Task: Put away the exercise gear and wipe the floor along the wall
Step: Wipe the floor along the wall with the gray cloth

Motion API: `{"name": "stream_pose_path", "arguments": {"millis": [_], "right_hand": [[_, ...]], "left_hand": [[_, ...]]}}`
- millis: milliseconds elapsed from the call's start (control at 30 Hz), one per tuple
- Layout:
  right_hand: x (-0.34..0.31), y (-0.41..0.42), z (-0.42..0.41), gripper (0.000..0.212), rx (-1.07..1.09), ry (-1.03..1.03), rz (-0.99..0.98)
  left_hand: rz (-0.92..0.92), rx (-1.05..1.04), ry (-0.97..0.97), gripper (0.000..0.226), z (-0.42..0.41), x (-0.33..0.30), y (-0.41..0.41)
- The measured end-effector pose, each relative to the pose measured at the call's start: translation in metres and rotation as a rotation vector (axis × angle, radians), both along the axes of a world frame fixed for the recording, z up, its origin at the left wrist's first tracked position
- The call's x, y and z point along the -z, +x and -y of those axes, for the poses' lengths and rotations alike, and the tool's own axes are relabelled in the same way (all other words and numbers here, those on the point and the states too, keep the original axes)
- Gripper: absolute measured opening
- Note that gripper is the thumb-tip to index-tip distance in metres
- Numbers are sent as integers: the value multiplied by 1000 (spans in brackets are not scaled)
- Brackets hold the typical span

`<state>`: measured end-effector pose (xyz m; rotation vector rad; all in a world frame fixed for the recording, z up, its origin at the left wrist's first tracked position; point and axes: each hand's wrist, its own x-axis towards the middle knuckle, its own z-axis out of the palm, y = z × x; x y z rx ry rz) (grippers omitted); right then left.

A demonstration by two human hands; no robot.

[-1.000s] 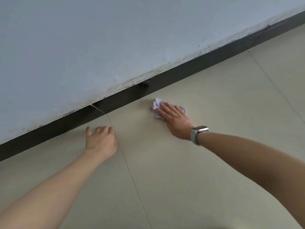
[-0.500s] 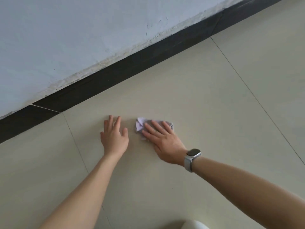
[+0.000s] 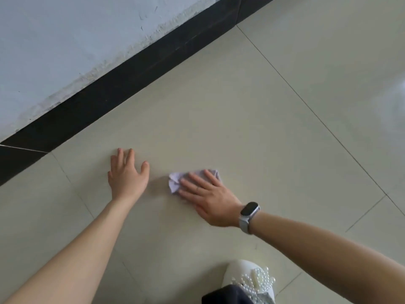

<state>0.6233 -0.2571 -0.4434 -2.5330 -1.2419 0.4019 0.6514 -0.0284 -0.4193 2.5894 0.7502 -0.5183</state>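
On the tiled floor [image 3: 252,110], below the wall [image 3: 65,40] and its dark skirting [image 3: 135,69], which runs diagonally from lower left to upper right, two bare hands rest palm-down. No exercise gear is in view; by that showing, the wiping step is in hand. The right hand [image 3: 210,198], wearing a watch [image 3: 248,216] at the wrist, lies flat on a crumpled pale cloth [image 3: 175,181], fingers [image 3: 210,176] spread and extended, pressing rather than gripping. The cloth projects beyond the fingertips toward the left and toward the skirting; its long axis runs roughly left to right, nearly parallel to the near edge of the frame and oblique to the skirting. The left hand [image 3: 127,174] lies open and empty on the tile just left of the cloth, apart from it, seemingly as a brace. A strip of bare floor separates the cloth from the skirting, so the next stroke probably has to carry the cloth forward and leftward to reach the floor's edge at the wall. The right hand alone bears on the cloth. A white shoe [image 3: 249,279] shows at the bottom edge.
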Motion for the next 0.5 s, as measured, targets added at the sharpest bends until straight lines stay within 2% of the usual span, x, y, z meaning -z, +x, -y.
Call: {"name": "stream_pose_path", "arguments": {"millis": [67,133,200,267,333,400,500], "right_hand": [[2,-13,35,46,-188,-36,-32],[4,3,76,47,-35,-62,-41],[2,33,116,51,423,-70,-36],[-2,65,152,51,941,-83,-142],[-7,75,159,51,1246,-35,-250],[-3,61,142,53,1210,-76,-235],[2,1,104,56,738,-56,-159]], "left_hand": [[-9,87,30,57,13,-4,-4],[-22,224,34,61,34,-7,-11],[-37,350,12,65,61,-7,-18],[-48,444,-8,67,88,-2,-26],[-63,497,-21,68,107,2,-33],[-60,494,-24,65,115,6,-36],[-4,438,-8,58,113,10,-33]]}}
